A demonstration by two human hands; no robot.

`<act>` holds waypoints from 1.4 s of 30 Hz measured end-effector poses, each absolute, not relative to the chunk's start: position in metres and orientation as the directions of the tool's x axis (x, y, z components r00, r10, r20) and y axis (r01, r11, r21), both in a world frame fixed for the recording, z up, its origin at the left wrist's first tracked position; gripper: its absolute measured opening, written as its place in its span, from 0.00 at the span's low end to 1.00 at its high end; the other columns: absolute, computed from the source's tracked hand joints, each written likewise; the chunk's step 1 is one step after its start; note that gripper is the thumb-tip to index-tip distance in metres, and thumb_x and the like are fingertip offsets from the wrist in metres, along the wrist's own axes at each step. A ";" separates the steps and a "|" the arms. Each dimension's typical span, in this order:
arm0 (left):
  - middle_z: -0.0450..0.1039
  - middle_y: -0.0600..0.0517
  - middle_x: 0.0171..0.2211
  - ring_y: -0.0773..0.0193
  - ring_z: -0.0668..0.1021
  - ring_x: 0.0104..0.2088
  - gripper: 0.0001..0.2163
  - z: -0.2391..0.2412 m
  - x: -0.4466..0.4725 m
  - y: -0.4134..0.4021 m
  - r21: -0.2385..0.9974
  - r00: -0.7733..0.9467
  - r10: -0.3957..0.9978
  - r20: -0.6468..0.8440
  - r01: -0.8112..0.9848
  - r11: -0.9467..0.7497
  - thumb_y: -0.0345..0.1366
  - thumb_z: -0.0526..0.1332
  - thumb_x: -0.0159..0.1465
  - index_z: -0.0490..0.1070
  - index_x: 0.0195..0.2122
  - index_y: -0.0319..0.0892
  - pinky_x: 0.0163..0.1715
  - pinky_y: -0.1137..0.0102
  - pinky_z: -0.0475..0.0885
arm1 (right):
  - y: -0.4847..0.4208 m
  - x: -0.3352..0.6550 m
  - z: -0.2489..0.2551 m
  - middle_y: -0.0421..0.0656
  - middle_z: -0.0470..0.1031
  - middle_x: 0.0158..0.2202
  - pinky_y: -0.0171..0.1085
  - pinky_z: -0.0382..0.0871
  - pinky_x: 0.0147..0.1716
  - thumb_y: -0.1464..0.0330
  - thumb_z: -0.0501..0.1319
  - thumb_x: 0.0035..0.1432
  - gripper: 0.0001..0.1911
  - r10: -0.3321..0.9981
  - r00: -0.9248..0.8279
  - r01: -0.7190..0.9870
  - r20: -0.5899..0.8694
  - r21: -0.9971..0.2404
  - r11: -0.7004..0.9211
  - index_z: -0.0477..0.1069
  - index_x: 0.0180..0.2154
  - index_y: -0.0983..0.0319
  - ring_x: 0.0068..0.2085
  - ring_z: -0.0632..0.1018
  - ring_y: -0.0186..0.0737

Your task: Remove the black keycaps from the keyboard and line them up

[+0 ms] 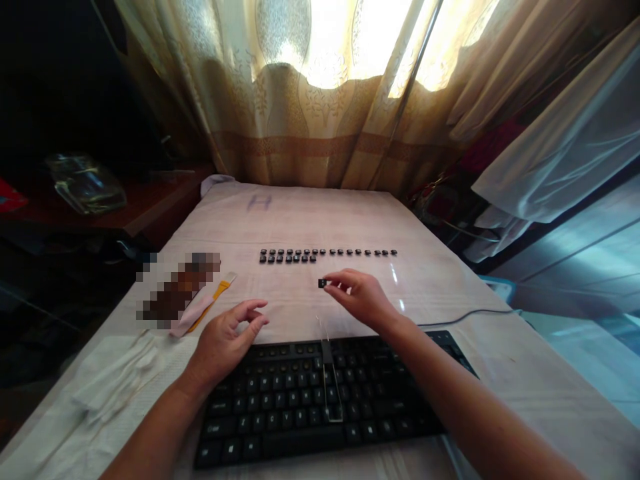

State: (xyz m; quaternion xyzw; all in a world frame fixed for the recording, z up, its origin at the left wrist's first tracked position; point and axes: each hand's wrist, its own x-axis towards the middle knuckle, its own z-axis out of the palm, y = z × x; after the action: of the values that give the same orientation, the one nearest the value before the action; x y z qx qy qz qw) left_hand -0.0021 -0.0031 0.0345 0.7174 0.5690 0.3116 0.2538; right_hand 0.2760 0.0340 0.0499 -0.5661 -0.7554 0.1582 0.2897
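Black keycap (321, 283): I am pinching it with my right hand (357, 293), two keycap rows (289, 259) lying beyond; my left hand (223, 337) is curving, thumb and fingers apart, by the keyboard (300, 441), where a wire puller (327, 353) is resting between my hands

Backlight through curtain (315, 110) (top blown out); left side dark, edges stretched.
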 end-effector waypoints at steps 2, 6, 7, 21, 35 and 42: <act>0.83 0.53 0.33 0.57 0.82 0.39 0.18 0.029 -0.010 0.003 0.711 0.097 0.982 0.162 0.679 -0.185 0.49 0.56 0.61 0.75 0.45 0.46 0.38 0.68 0.76 | 0.060 0.285 0.041 0.42 0.82 0.37 0.35 0.72 0.37 0.67 0.63 0.60 0.12 0.986 -0.076 0.800 0.148 -0.581 0.149 0.79 0.45 0.57 0.35 0.80 0.37; 0.83 0.52 0.31 0.57 0.83 0.33 0.18 0.019 -0.019 0.010 0.700 0.047 0.982 0.182 0.695 -0.163 0.49 0.55 0.61 0.75 0.45 0.45 0.35 0.67 0.76 | 0.097 0.293 0.020 0.42 0.83 0.38 0.37 0.73 0.40 0.67 0.62 0.60 0.12 0.993 -0.014 0.837 0.115 -0.542 0.074 0.80 0.45 0.57 0.37 0.81 0.40; 0.83 0.53 0.30 0.57 0.83 0.33 0.18 0.017 -0.020 0.011 0.697 0.050 0.983 0.179 0.698 -0.163 0.49 0.55 0.61 0.75 0.45 0.45 0.35 0.67 0.77 | 0.102 0.293 0.017 0.42 0.83 0.38 0.37 0.73 0.41 0.67 0.62 0.60 0.13 0.993 -0.009 0.846 0.114 -0.528 0.068 0.80 0.46 0.56 0.38 0.81 0.40; 0.82 0.54 0.28 0.57 0.84 0.33 0.16 0.011 -0.021 0.014 0.679 0.043 0.981 0.191 0.715 -0.164 0.49 0.56 0.61 0.77 0.42 0.48 0.37 0.66 0.78 | 0.126 0.280 0.014 0.45 0.81 0.47 0.41 0.72 0.47 0.62 0.58 0.64 0.15 0.997 -0.035 0.941 0.073 -0.333 0.057 0.78 0.49 0.54 0.48 0.80 0.47; 0.83 0.53 0.28 0.56 0.84 0.33 0.16 0.012 -0.020 0.013 0.678 0.042 0.983 0.180 0.719 -0.155 0.49 0.56 0.61 0.77 0.41 0.47 0.37 0.65 0.78 | 0.128 0.278 0.015 0.44 0.80 0.49 0.39 0.71 0.47 0.62 0.57 0.65 0.16 0.996 -0.055 0.958 0.063 -0.280 0.071 0.76 0.51 0.54 0.50 0.79 0.45; 0.82 0.53 0.28 0.56 0.84 0.33 0.16 0.014 -0.019 0.013 0.692 0.039 0.983 0.179 0.705 -0.154 0.49 0.56 0.61 0.77 0.41 0.48 0.37 0.66 0.78 | 0.128 0.279 0.015 0.45 0.80 0.48 0.41 0.71 0.47 0.63 0.57 0.65 0.16 0.996 -0.067 0.957 0.062 -0.278 0.082 0.75 0.52 0.54 0.49 0.79 0.46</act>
State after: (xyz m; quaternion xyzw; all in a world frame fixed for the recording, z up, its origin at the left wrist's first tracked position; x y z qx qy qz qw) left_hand -0.0189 0.0132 0.0136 0.6878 0.6137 0.3223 0.2155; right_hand 0.2791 0.1279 0.0145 -0.6727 -0.7257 0.0817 0.1186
